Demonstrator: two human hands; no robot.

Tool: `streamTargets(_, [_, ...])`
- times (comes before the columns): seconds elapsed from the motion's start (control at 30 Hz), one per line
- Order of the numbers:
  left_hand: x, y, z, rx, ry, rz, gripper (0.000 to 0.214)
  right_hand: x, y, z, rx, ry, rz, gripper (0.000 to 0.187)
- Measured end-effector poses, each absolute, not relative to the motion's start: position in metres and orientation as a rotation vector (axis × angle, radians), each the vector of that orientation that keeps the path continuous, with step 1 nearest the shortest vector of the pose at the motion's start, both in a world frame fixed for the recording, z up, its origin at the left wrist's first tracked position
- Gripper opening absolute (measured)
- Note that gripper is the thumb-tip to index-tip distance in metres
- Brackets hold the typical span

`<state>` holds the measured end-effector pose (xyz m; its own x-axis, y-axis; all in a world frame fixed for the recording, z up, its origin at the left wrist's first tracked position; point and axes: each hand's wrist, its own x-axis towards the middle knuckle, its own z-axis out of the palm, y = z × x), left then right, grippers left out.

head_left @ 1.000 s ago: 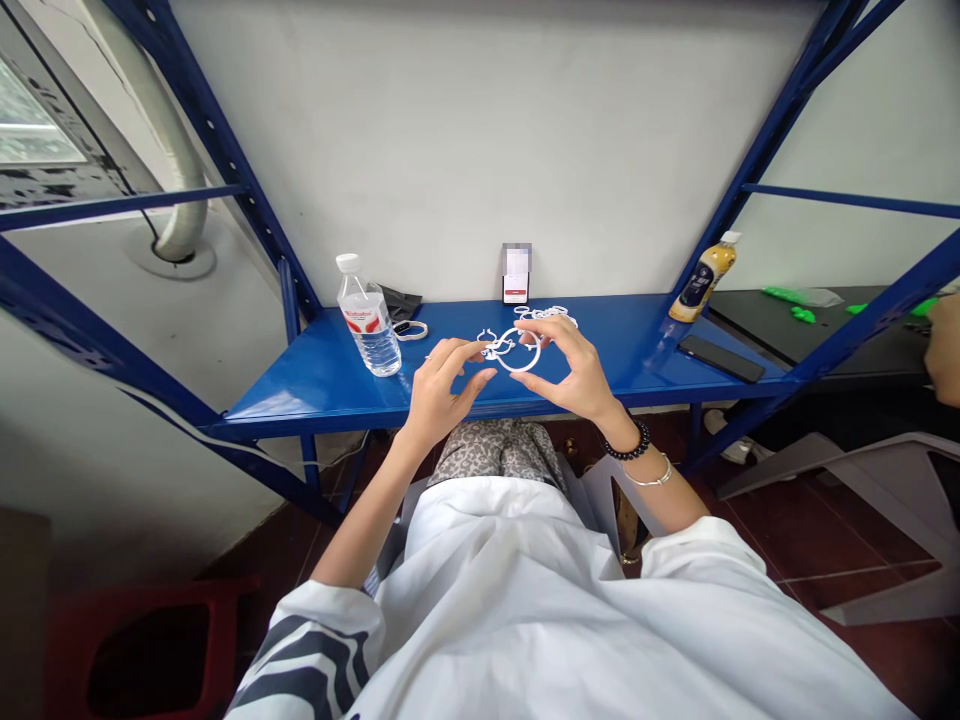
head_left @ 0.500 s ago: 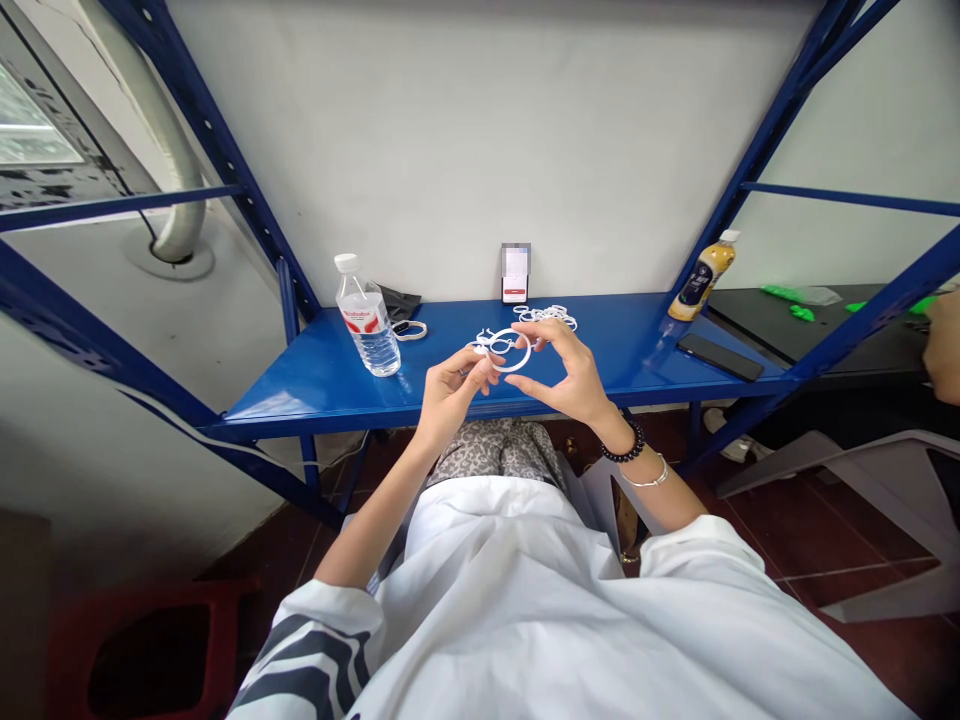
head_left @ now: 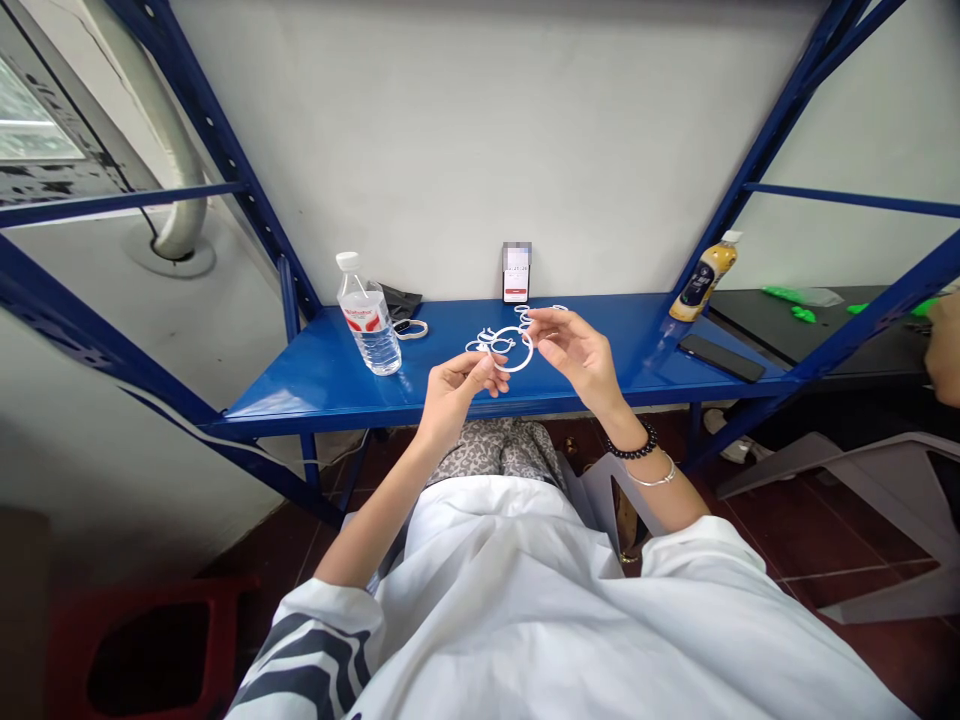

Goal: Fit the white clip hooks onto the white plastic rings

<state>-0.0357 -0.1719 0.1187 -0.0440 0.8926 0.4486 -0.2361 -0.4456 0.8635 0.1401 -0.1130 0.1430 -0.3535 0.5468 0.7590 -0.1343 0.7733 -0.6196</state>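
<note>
My left hand [head_left: 454, 391] is closed in a pinch on a large white ring [head_left: 512, 351] that carries several small white clips, held just above the front of the blue shelf [head_left: 322, 375]. My right hand [head_left: 579, 355] has come off the ring and hovers beside it with fingers spread, fingertips near a small heap of white rings [head_left: 546, 314] lying on the shelf behind. A black bead bracelet and a thin bangle sit on my right wrist.
On the shelf stand a water bottle [head_left: 365, 319], a phone propped against the wall [head_left: 516, 272], an orange drink bottle [head_left: 703, 277] and a flat black phone [head_left: 718, 357]. Blue rack posts rise on both sides. Another person's hand [head_left: 943, 345] shows at the right edge.
My right hand let go of the big ring and moved back towards the heap of rings, fingers opening. My left hand kept hold of the ring.
</note>
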Motion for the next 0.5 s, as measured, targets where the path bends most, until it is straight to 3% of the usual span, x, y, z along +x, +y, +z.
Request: streamTargets(0.5, [-0.0311,-0.1753,0.1209,1.338,0.770,1.592,0.027,0.1400,-0.1103,0.1419,-0.434,-1.700,0.971,0.024])
